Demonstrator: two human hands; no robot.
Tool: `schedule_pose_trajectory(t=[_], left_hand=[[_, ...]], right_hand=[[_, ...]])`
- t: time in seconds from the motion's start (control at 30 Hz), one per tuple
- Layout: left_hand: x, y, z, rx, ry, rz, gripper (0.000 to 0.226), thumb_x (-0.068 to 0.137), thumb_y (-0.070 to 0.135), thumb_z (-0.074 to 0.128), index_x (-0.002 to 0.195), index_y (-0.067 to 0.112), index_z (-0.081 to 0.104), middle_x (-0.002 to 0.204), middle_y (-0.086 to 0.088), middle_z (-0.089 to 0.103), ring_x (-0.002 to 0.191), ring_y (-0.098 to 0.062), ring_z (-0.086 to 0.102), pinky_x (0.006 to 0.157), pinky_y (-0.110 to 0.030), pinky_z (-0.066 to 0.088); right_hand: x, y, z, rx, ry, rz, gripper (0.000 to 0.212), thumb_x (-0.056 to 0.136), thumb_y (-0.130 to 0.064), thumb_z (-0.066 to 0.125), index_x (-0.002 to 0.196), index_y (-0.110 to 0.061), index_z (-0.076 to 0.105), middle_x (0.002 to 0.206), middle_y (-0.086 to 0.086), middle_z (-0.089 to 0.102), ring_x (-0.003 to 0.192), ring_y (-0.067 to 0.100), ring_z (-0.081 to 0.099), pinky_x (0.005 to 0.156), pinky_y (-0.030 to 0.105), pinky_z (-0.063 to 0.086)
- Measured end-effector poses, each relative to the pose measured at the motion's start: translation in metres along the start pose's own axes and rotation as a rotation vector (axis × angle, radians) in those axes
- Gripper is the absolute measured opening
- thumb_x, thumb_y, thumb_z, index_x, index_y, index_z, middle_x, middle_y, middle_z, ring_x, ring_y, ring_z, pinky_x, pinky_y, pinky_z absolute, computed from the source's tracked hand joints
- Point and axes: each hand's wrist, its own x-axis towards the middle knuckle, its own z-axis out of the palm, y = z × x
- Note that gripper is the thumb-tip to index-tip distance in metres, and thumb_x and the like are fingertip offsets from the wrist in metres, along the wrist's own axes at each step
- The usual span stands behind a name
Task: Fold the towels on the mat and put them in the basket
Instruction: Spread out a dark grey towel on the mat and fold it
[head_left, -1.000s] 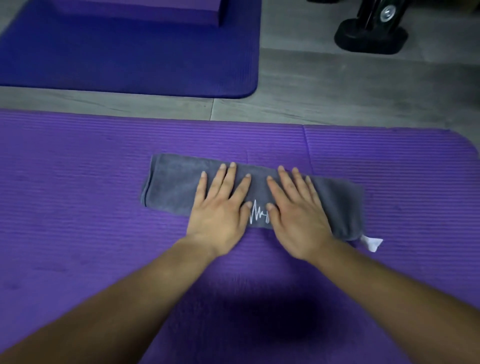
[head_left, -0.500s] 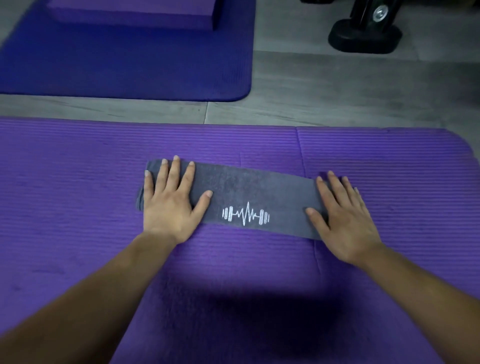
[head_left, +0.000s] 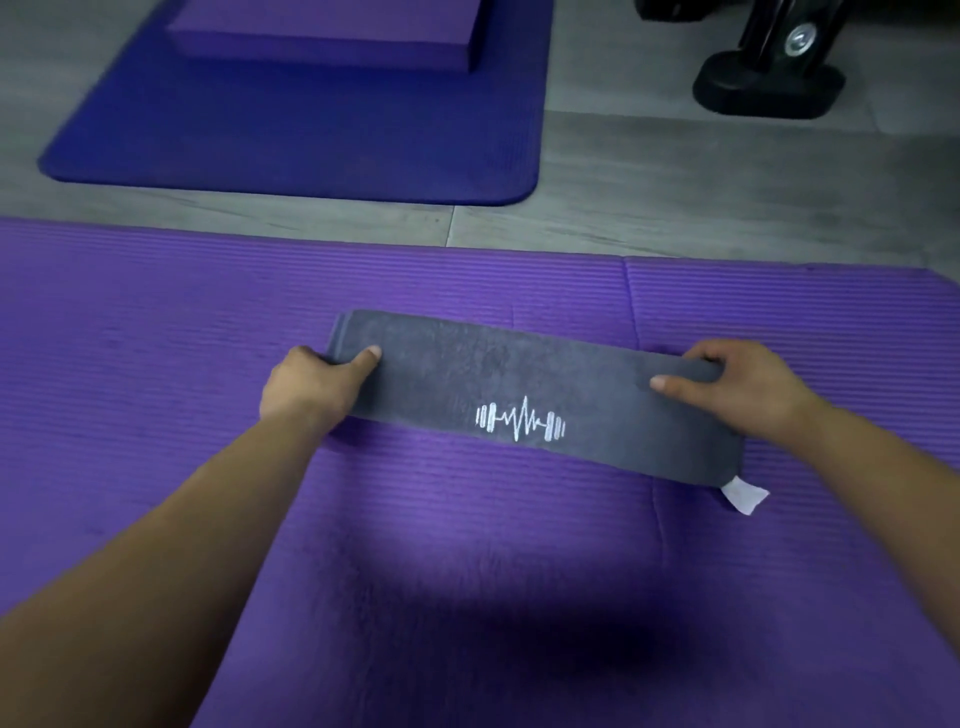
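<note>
Grey towel (head_left: 519, 374) folded into a long strip on the purple mat (head_left: 156, 415), long axis left-right, right end angled nearer. White dumbbell-pulse logo (head_left: 521, 420) on the near edge, white tag (head_left: 744, 496) at the near-right corner. Left hand (head_left: 311, 387) pinches the left end, thumb on top; right hand (head_left: 737, 387) grips the right end likewise.
</note>
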Motion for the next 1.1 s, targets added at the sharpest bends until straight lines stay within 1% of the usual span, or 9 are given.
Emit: schedule_pose_trajectory(t=[0.17,0.27,0.4,0.53,0.67,0.73,0.87,1.0,1.1], left_hand=[[-0.010,-0.006,-0.004,-0.217,0.024,0.091,0.050,0.083,0.058,0.074,0.073,0.012,0.059,0.071,-0.003,0.061,0.078,-0.031,0.061,0.069,-0.037,0.043],[-0.016,-0.011,0.001,-0.579,-0.036,0.042,0.040,0.082,0.042,0.083,0.077,0.013,0.055,0.077,-0.004,0.061,0.076,-0.024,0.064,0.072,-0.045,0.060],[-0.027,-0.008,0.006,-0.875,-0.065,-0.077,0.035,0.085,0.022,0.083,0.087,0.017,0.048,0.087,-0.003,0.056,0.082,-0.021,0.064,0.073,-0.048,0.062],[-0.029,-0.007,0.006,-0.943,-0.062,-0.098,0.039,0.086,0.019,0.082,0.104,0.013,0.048,0.090,-0.002,0.058,0.079,-0.018,0.065,0.056,-0.035,0.062],[-0.031,-0.006,0.007,-0.948,-0.078,-0.094,0.031,0.089,0.018,0.079,0.089,0.018,0.049,0.088,-0.002,0.059,0.078,-0.016,0.065,0.055,-0.032,0.062],[-0.033,-0.005,0.006,-0.956,-0.099,-0.101,0.029,0.089,0.018,0.079,0.089,0.017,0.050,0.090,-0.003,0.060,0.079,-0.018,0.066,0.055,-0.032,0.062],[-0.031,-0.010,0.003,-0.985,-0.125,-0.106,0.030,0.088,0.019,0.080,0.102,0.011,0.054,0.096,-0.008,0.062,0.088,-0.025,0.068,0.051,-0.029,0.060],[-0.042,-0.020,0.001,-0.992,-0.137,-0.088,0.035,0.088,0.016,0.080,0.108,0.011,0.051,0.107,-0.011,0.058,0.088,-0.025,0.067,0.049,-0.030,0.059],[-0.066,-0.038,0.000,-0.946,-0.137,-0.066,0.034,0.089,0.013,0.078,0.109,0.010,0.051,0.101,-0.008,0.056,0.080,-0.020,0.065,0.046,-0.029,0.058]], right_hand=[[-0.006,0.000,0.004,0.153,0.129,-0.019,0.024,0.084,-0.031,0.080,0.085,-0.011,0.068,0.084,0.006,0.070,0.074,0.015,0.060,0.061,0.029,0.045],[-0.007,0.000,0.007,0.089,0.188,0.037,0.030,0.081,-0.038,0.081,0.085,-0.012,0.066,0.082,0.001,0.068,0.075,0.015,0.061,0.060,0.028,0.044],[-0.003,0.000,0.006,-0.008,0.148,0.148,0.042,0.075,-0.051,0.083,0.087,-0.015,0.063,0.087,0.000,0.066,0.077,0.014,0.059,0.065,0.031,0.043],[0.000,-0.005,0.000,0.036,0.062,0.260,0.049,0.075,-0.050,0.084,0.095,-0.009,0.066,0.090,0.002,0.065,0.078,0.016,0.059,0.074,0.033,0.047],[0.000,-0.009,0.000,0.116,-0.003,0.319,0.055,0.067,-0.047,0.091,0.102,-0.010,0.067,0.094,0.003,0.068,0.082,0.018,0.064,0.069,0.031,0.048],[-0.004,-0.009,0.001,0.231,-0.002,0.310,0.050,0.068,-0.041,0.092,0.101,-0.011,0.070,0.095,0.004,0.072,0.085,0.019,0.068,0.067,0.029,0.052],[-0.015,-0.005,0.006,0.390,0.067,0.204,0.032,0.078,-0.035,0.085,0.099,-0.015,0.070,0.097,0.006,0.076,0.092,0.024,0.072,0.085,0.042,0.059],[-0.035,0.002,0.006,0.475,0.140,0.188,0.030,0.084,-0.036,0.081,0.097,-0.014,0.065,0.094,0.008,0.075,0.090,0.028,0.072,0.078,0.042,0.059],[-0.058,0.010,0.002,0.436,0.102,0.190,0.029,0.086,-0.032,0.079,0.100,-0.014,0.062,0.094,0.006,0.072,0.085,0.022,0.069,0.067,0.033,0.053]])
